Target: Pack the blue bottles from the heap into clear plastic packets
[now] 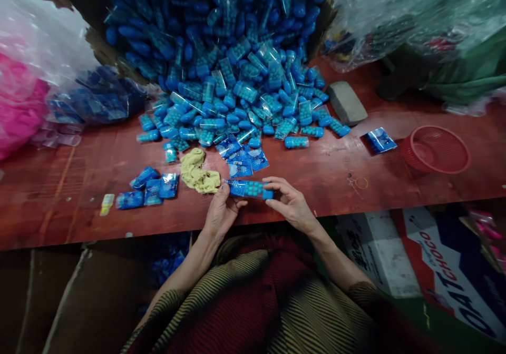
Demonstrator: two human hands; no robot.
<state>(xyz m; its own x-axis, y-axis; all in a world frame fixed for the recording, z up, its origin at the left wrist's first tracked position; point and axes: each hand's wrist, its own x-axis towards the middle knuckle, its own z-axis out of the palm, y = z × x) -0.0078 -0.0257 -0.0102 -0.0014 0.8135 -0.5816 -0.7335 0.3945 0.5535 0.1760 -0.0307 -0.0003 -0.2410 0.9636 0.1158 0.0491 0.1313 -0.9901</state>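
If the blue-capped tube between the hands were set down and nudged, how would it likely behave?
The blue-capped tube would probably roll, since its sides look rounded. It seems fairly stiff, as it lies straight between the left hand and right hand. Its clear surface suggests smooth plastic, so it may be somewhat slippery.

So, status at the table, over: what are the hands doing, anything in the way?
Left hand on packet, right hand on tube. Tube held in line with packet. Yellow lump near left hand, apparently not blocking.
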